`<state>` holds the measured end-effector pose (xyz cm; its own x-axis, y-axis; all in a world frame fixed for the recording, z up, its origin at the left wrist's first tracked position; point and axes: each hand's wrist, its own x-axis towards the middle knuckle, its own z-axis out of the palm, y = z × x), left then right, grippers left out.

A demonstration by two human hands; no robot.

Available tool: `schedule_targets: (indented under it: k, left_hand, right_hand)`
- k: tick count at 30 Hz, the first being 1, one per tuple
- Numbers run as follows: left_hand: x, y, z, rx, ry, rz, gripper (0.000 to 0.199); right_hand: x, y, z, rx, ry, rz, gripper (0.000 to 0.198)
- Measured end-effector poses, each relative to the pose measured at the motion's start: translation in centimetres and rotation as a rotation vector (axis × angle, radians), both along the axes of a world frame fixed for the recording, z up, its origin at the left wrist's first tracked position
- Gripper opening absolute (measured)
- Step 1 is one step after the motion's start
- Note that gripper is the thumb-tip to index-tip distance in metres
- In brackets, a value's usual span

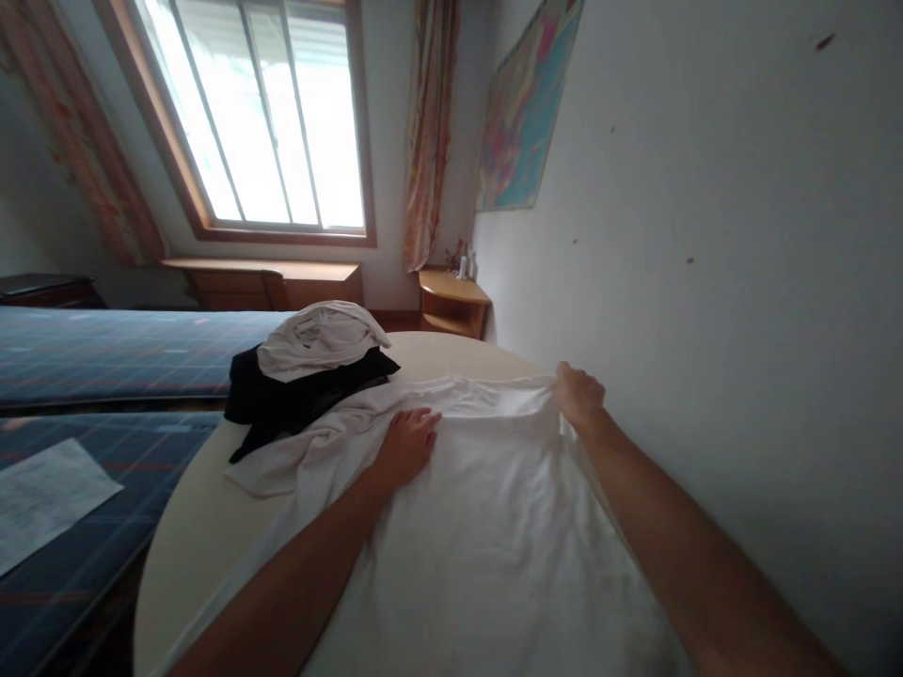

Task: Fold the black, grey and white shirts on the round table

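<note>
A white shirt lies spread over the round cream table, its lower part running out of the bottom of the view. My left hand rests on the cloth near the neckline, fingers stretched out and lying on the fabric. At the far right corner of the shirt, my right hand is closed on the edge and holds it up slightly. The left side of the shirt is bunched in folds. Beyond those folds, a black garment lies in a heap with a rolled-up off-white garment on top.
Blue plaid mattresses stand to the left, with a sheet of paper on the nearer one. A white wall runs close along the right. A small corner shelf and a wooden desk stand beyond, under the window.
</note>
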<state>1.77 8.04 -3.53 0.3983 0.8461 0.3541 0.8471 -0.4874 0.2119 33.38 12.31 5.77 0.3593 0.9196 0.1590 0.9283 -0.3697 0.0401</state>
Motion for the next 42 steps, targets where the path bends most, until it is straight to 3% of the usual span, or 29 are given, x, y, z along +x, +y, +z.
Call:
schedule_targets:
  k: [4, 6, 10, 13, 16, 20, 24, 30, 33, 37, 42]
  left_hand:
    - [0.4, -0.5, -0.1, -0.017, 0.012, 0.013, 0.042]
    - [0.6, -0.7, 0.0, -0.004, 0.023, 0.017, 0.043]
    - [0.7, -1.0, 0.4, 0.024, -0.006, -0.075, 0.043]
    - [0.7, -1.1, 0.7, 0.024, -0.033, -0.109, 0.046]
    - [0.9, -1.2, 0.8, 0.031, -0.024, -0.102, 0.049]
    - [1.0, -1.5, 0.6, 0.044, 0.005, -0.064, 0.044]
    - [0.6, -1.2, 0.2, 0.039, 0.01, 0.046, 0.046]
    - [-0.2, -0.4, -0.1, -0.009, 0.059, 0.147, 0.054]
    - [-0.2, -0.6, -0.1, 0.016, 0.057, 0.126, 0.051]
    - [0.0, -0.9, 0.0, 0.041, 0.047, -0.025, 0.042]
    - [-0.2, -0.7, -0.1, -0.016, 0.082, 0.104, 0.054]
  right_hand:
    - [-0.3, 0.2, -0.6, 0.199, 0.108, 0.063, 0.053]
    - [-1.3, 0.2, -1.5, 0.205, 0.075, 0.163, 0.05]
    - [-5.0, -0.3, -3.7, 0.055, 0.07, 0.398, 0.038]
    - [-8.2, -0.5, -5.3, -0.014, 0.099, 0.459, 0.046]
    - [-10.8, -0.3, -6.4, -0.077, 0.14, 0.456, 0.061]
    - [-12.5, 1.1, -7.1, -0.21, 0.237, 0.329, 0.078]
    - [-12.6, 2.2, -7.4, -0.223, 0.31, 0.291, 0.08]
    - [-11.1, 1.3, -8.2, -0.071, 0.342, 0.482, 0.067]
    - [-9.8, 0.6, -8.7, -0.01, 0.327, 0.502, 0.061]
    - [-8.6, 0.2, -9.2, 0.073, 0.306, 0.383, 0.061]
    - [-7.5, -0.3, -8.6, 0.185, 0.254, 0.474, 0.047]
